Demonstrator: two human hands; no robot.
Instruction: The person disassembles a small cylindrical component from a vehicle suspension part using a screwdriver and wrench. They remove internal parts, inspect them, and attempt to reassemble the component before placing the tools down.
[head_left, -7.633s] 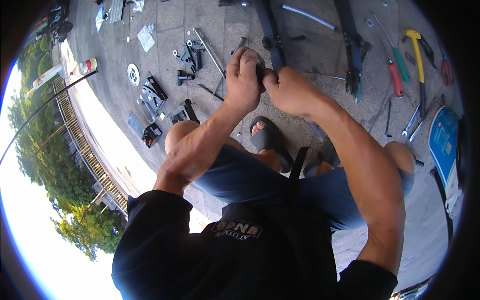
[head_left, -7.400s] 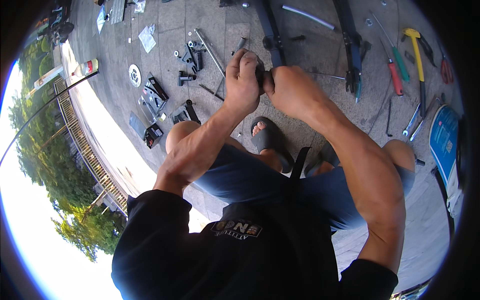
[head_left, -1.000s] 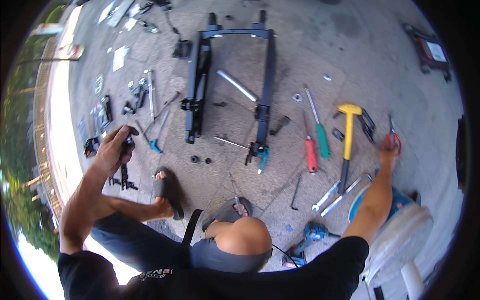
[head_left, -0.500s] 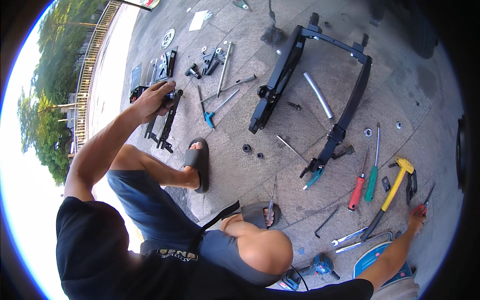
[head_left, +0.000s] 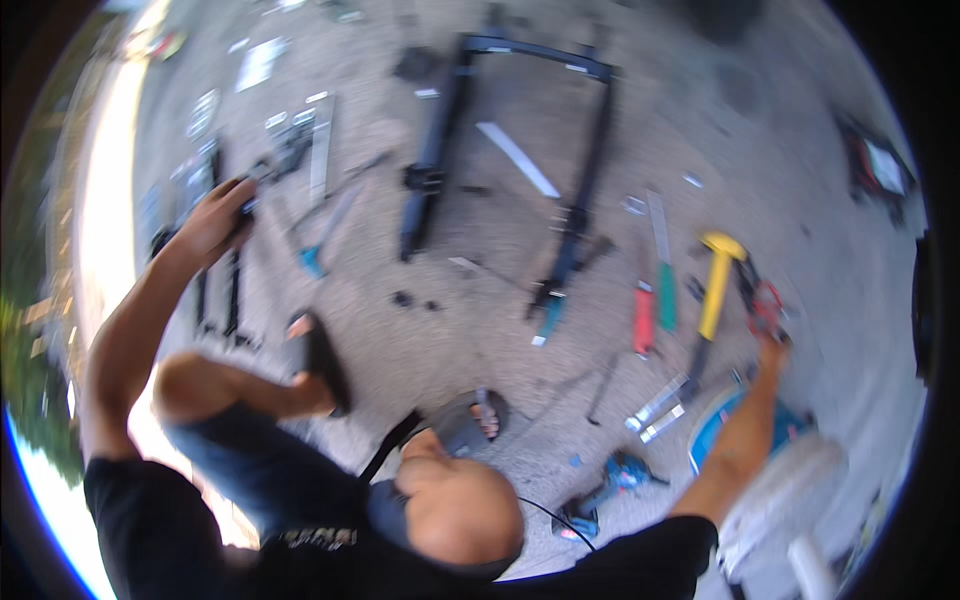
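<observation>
My left hand [head_left: 218, 220] is closed around the upper end of a black metal bracket with two long rails [head_left: 234, 290], which points down toward the ground beside my foot. Far to the right, my right hand [head_left: 772, 348] is closed at a red-handled tool [head_left: 764, 308] with loop-like grips; blur hides whether it is scissors or pliers. Just left of that hand lies a hammer with a yellow head [head_left: 718, 275]. A green-handled screwdriver [head_left: 667, 295] and a red-handled one [head_left: 643, 318] lie further left.
A large black U-shaped frame [head_left: 440, 130] lies ahead on the paving, with a silver tube [head_left: 518, 160] inside it. Wrenches [head_left: 658, 402], a blue power drill [head_left: 622, 475] and a blue-topped bucket [head_left: 712, 415] are near my right arm. Small parts [head_left: 290, 140] lie at far left.
The view has swung right and blurred, so the ground things appear shifted left. My right hand and the red-handled tool now appear nearer the hammer. My left hand keeps hold of the bracket.
</observation>
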